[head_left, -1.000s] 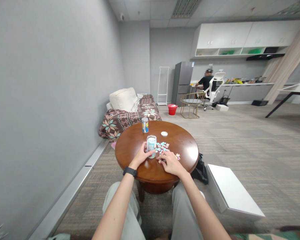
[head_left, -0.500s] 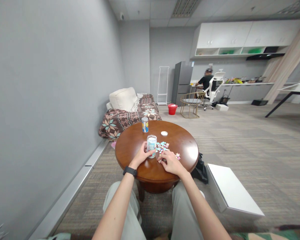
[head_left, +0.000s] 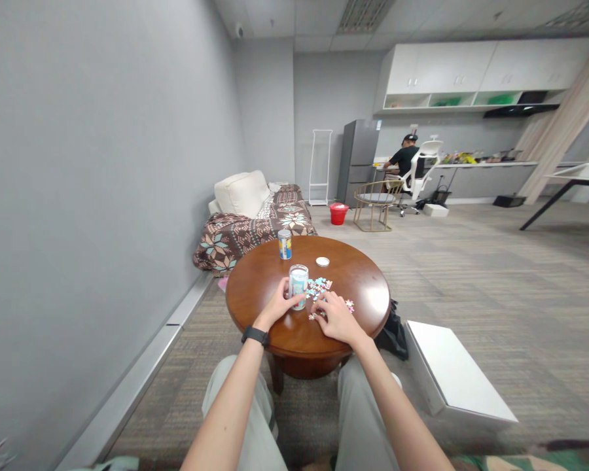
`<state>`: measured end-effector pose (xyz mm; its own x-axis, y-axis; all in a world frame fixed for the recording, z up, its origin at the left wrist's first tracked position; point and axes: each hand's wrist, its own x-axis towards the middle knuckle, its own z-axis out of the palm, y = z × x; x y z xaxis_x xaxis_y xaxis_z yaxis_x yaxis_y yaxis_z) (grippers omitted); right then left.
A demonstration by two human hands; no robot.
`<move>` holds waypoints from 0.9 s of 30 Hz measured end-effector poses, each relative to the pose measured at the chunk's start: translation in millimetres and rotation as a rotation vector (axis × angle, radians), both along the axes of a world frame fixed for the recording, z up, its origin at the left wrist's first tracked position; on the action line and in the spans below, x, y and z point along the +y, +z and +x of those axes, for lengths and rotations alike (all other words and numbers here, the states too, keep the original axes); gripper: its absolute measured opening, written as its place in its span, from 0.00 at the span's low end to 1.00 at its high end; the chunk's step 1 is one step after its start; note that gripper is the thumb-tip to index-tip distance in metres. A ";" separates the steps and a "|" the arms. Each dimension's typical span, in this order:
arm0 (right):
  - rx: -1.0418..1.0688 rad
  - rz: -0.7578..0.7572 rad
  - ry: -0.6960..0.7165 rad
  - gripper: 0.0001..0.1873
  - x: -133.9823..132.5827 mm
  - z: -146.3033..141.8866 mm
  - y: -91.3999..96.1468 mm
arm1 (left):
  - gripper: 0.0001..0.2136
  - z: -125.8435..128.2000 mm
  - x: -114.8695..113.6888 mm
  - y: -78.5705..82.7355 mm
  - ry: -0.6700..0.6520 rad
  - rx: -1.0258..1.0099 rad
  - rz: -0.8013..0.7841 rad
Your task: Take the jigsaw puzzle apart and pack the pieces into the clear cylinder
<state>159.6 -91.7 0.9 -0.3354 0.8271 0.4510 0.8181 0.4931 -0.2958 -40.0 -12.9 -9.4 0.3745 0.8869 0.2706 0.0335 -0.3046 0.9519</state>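
My left hand [head_left: 281, 304] is wrapped round a clear can [head_left: 298, 288] with a pale blue and white label, standing upright on the round wooden table [head_left: 260, 275]. Small pastel jigsaw puzzle pieces [head_left: 319, 286] lie in a loose heap just right of the can. My right hand [head_left: 336, 318] rests over the near side of the heap, fingers bent, with a puzzle piece [head_left: 313, 316] at its fingertips. The palm hides part of the pieces; a few pinkish ones [head_left: 349, 305] show beyond its right side.
Behind the can stands a second can [head_left: 285, 245], blue and yellow with a metal top. A round white lid [head_left: 322, 261] lies farther back. A white box [head_left: 459, 366] is on the floor at right. A person [head_left: 405, 157] sits by the far counter.
My right hand's fingers have lifted slightly, and the piece at their tips shows more. The left hand and the can look nearly the same.
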 end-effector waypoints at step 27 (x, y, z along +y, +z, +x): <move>0.515 0.350 -0.063 0.12 -0.6 1.6 -2.6 | 0.27 -7.0 -3.4 8.1 0.053 0.243 0.351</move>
